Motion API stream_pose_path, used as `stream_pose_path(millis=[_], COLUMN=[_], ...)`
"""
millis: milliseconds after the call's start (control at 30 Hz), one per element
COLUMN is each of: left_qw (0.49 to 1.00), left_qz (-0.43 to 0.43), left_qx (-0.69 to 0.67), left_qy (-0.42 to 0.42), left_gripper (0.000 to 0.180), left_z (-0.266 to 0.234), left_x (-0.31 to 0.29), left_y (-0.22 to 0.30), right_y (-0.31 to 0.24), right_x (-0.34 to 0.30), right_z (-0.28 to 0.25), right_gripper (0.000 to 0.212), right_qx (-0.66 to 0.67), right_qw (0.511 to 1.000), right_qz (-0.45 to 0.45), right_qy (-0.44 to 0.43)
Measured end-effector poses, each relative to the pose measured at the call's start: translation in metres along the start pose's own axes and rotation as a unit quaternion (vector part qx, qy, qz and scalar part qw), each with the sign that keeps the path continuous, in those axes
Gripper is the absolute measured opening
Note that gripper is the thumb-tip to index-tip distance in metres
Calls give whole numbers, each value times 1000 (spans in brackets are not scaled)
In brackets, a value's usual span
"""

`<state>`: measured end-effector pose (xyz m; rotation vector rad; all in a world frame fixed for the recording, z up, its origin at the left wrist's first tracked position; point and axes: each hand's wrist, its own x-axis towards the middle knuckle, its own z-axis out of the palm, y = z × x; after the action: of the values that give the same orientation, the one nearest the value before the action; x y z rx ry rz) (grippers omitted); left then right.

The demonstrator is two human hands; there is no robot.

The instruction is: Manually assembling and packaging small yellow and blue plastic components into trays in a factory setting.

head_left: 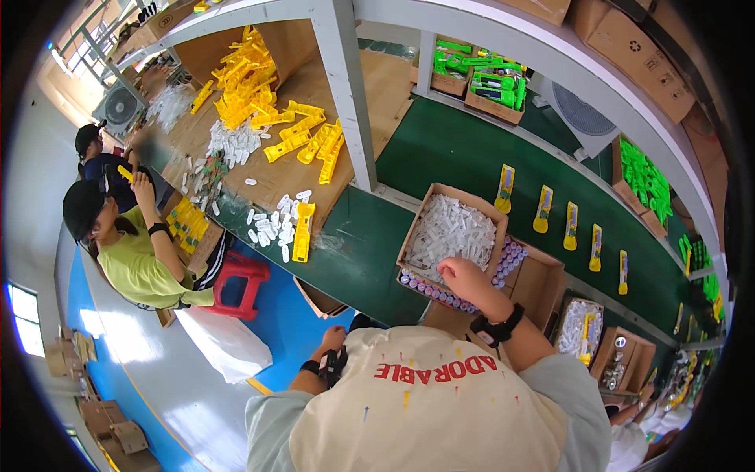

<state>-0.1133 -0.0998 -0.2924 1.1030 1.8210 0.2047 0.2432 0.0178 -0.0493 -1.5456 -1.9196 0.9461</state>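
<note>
My right hand (462, 277) is at the near rim of a cardboard box (406, 244) filled with small clear plastic pieces (452, 228). Its fingers are curled together, and whatever they hold, if anything, is hidden. Beneath that box, purple-and-white round batteries or caps (440, 294) show in rows; their exact kind is too small to tell. Low by my body, next to the bench's near edge, is my left hand (334, 338), with its fingers not clearly visible. Beyond the box, several yellow tool-shaped pieces (543, 209) lie spaced in a line on the green belt (472, 149).
Left on the bench are a pile of yellow plastic shells (244, 79) and scattered clear pieces (271, 228). A co-worker in a yellow-green shirt (141, 263) sits by a red stool (240, 283). A grey post (346, 86) rises from the bench; boxes of green parts (495, 90) stand beyond.
</note>
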Motion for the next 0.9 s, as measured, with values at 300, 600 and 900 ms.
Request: stream_pose_path(millis=[300, 600, 900], left_qw=[984, 958, 997], left_qz=[-133, -127, 39], left_qx=[-116, -255, -63], left_qy=[30, 44, 31], left_gripper=[33, 29, 29], left_z=[-22, -18, -15], left_x=[-19, -18, -20], left_y=[-10, -29, -31], right_y=[36, 27, 14], right_x=[-4, 18, 28], right_z=[24, 27, 41], right_gripper=[14, 16, 17], right_qx=[-32, -81, -198], right_qw=[999, 994, 977], right_qz=[12, -64, 12], right_qy=[13, 40, 82])
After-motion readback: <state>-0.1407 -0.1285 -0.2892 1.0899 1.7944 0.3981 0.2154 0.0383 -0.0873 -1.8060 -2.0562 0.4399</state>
